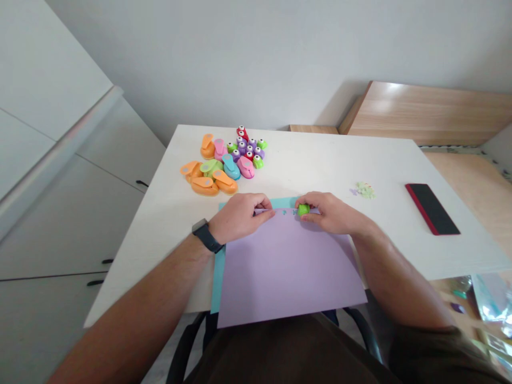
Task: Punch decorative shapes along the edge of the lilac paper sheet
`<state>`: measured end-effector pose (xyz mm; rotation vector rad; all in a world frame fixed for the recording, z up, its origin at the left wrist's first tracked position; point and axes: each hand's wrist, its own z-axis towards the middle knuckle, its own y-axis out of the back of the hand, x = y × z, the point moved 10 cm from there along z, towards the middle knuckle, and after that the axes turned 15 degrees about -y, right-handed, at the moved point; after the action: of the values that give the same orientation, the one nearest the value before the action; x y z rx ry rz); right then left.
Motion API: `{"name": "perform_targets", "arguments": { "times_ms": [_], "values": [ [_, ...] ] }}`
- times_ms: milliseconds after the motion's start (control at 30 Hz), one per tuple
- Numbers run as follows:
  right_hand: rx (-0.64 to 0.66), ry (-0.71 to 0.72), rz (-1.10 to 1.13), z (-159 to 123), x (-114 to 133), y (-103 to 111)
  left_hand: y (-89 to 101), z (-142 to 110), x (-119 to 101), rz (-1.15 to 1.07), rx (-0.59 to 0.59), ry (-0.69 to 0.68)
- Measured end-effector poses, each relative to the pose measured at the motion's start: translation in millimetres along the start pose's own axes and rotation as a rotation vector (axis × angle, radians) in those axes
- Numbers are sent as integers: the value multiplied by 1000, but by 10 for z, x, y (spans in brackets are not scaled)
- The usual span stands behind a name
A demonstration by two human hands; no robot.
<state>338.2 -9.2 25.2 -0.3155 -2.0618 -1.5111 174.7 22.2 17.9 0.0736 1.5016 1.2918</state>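
Observation:
A sheet of lilac paper (288,272) lies on the white table (304,165) at the near edge, on top of a slightly larger teal sheet (218,266) that shows along its left and far edges. My left hand (239,216) rests on the far edge of the lilac sheet, its fingers curled against the paper. My right hand (330,213) pinches a small green craft punch (303,209) between thumb and fingers, just above that edge. Between my hands, several tiny teal paper shapes (285,212) lie near the top of the lilac sheet.
Several colourful craft punches (228,160), orange, pink, purple, green and red, are grouped at the far left of the table. Pale green paper scraps (365,189) and a red-edged black phone (432,209) lie to the right. White cabinets stand left; wooden furniture stands beyond.

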Motion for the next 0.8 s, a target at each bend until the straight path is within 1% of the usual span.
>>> {"name": "perform_targets", "arguments": {
  "times_ms": [500, 800],
  "values": [
    [8, -34, -16, 28, -17, -14, -24, -2, -10, 2, 20, 3],
    [11, -12, -22, 8, -2, -19, -21, -6, -9, 6, 18, 5]
  ]
}}
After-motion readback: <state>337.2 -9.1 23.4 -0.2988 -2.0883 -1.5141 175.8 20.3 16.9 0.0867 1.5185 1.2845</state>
